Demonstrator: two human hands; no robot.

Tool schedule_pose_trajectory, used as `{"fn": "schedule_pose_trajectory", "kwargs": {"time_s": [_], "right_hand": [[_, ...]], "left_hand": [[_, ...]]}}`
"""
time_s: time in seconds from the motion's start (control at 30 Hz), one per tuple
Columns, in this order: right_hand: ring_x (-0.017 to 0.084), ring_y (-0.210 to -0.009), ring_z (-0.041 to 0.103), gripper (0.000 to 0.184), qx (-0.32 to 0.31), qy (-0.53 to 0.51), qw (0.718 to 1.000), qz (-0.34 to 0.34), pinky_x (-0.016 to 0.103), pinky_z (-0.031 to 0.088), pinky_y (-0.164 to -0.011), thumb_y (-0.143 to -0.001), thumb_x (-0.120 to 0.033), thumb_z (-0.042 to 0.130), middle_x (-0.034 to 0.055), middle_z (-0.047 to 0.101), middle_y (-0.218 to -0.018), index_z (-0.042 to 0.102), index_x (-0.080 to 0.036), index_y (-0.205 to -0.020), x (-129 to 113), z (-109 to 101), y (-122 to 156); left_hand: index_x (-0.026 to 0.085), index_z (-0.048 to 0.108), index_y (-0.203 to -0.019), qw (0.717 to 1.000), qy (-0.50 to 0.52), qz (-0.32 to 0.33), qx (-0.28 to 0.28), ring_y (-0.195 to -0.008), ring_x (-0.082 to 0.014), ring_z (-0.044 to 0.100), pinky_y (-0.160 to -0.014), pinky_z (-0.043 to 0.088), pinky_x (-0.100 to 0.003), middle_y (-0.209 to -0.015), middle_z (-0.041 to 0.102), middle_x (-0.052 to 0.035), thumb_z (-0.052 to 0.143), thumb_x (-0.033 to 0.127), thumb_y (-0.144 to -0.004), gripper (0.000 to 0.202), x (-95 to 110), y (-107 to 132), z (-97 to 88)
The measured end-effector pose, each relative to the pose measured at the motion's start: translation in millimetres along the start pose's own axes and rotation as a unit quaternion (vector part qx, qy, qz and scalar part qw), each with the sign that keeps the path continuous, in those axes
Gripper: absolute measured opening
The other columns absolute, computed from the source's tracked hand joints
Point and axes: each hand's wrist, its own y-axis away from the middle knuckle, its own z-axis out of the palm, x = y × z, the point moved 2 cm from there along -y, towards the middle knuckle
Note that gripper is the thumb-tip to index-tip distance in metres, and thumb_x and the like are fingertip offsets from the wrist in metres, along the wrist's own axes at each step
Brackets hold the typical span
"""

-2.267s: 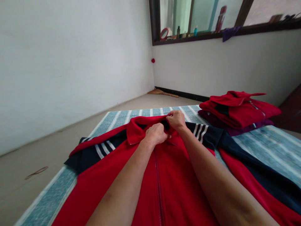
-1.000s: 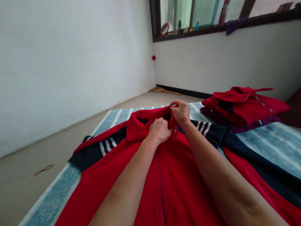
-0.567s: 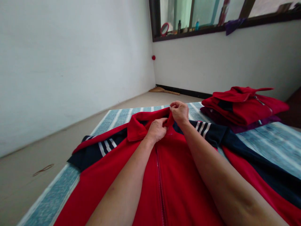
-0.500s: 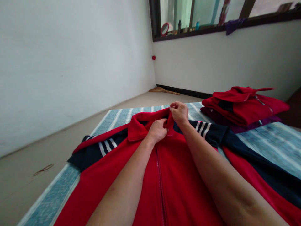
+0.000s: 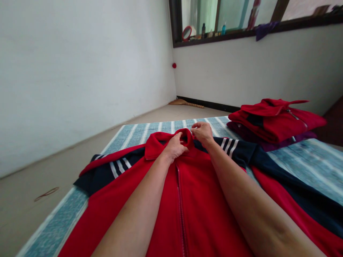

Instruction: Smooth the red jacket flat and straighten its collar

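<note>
A red zip jacket (image 5: 209, 192) with navy, white-striped shoulders lies front up, its zipper running down the middle. My left hand (image 5: 175, 145) is at the front of the jacket's collar (image 5: 157, 144), thumb and fingers closed around the fabric by the neck opening. At the collar's right side, my right hand (image 5: 203, 132) has its fingers curled in a pinch on the edge; the fingertips are partly hidden. The left sleeve (image 5: 99, 175) is folded in, and the right sleeve (image 5: 289, 182) stretches toward the lower right.
Under the jacket is a blue-and-white striped sheet (image 5: 134, 134). Folded red and purple garments (image 5: 278, 123) are stacked at the right. A loose cord (image 5: 46, 194) lies on the floor at left, and a broom-like object (image 5: 186, 103) rests by the far wall. Small bottles line the window sill (image 5: 214, 39).
The collar's right side, raised before, is now folded lower and rounder around the neck opening. My right hand has come down slightly, and my left hand has shifted a little left.
</note>
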Motion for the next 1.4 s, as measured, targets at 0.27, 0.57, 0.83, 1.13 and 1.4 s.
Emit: {"fn": "schedule_pose_trajectory", "kwargs": {"time_s": [0.27,0.57,0.83,1.13,1.4], "right_hand": [[0.007,-0.037,0.048,0.012,-0.076,-0.024,0.996,0.047,0.016,0.037,-0.039,-0.071,-0.019,0.058,-0.0037,0.055,-0.046,0.069,-0.014,-0.072,0.5,3.6,9.8],[0.008,-0.031,0.047,0.013,-0.178,-0.062,0.974,0.121,0.015,0.033,-0.030,-0.072,-0.005,0.053,-0.0034,0.053,-0.041,0.062,-0.013,-0.067,-8.4,-7.4,20.9],[0.007,-0.029,0.040,0.009,-0.206,-0.119,0.955,0.175,0.017,0.025,-0.029,-0.078,-0.007,0.052,-0.0057,0.047,-0.039,0.057,-0.014,-0.074,-12.2,-6.5,23.0],[0.006,-0.029,0.037,0.025,-0.108,-0.169,0.961,0.192,0.016,0.022,-0.032,-0.071,0.003,0.053,-0.0101,0.041,-0.035,0.056,-0.014,-0.089,-13.1,-6.7,22.8],[0.005,-0.032,0.039,0.019,-0.146,-0.229,0.932,0.239,0.014,0.024,-0.033,-0.074,0.001,0.051,-0.0094,0.040,-0.042,0.052,-0.016,-0.083,-11.6,-14.4,20.5]], "left_hand": [[0.010,0.041,-0.133,0.997,0.070,-0.017,0.024,-0.127,-0.0235,0.043,-0.099,0.041,-0.030,-0.139,0.044,-0.0166,0.073,0.007,-0.054,0.085,-5.6,-1.7,-5.5],[0.012,0.063,-0.105,0.995,0.092,-0.024,-0.027,-0.100,-0.0215,0.061,-0.086,0.049,-0.031,-0.106,0.067,-0.0094,0.065,-0.001,-0.051,0.055,-0.2,3.1,-7.4],[0.013,0.042,-0.133,0.990,0.127,-0.018,-0.054,-0.099,-0.0207,0.061,-0.063,0.048,-0.020,-0.131,0.053,-0.0153,0.054,-0.003,-0.050,0.086,-2.7,1.4,-8.2],[0.018,0.033,-0.140,0.990,0.130,-0.007,-0.048,-0.097,-0.0194,0.061,-0.055,0.043,-0.016,-0.143,0.040,-0.0142,0.051,-0.003,-0.049,0.095,2.8,6.5,-7.9],[0.018,0.033,-0.140,0.988,0.138,-0.016,-0.061,-0.107,-0.0252,0.057,-0.061,0.048,-0.020,-0.133,0.051,-0.0161,0.052,-0.002,-0.049,0.095,3.4,7.6,-7.2]]}}
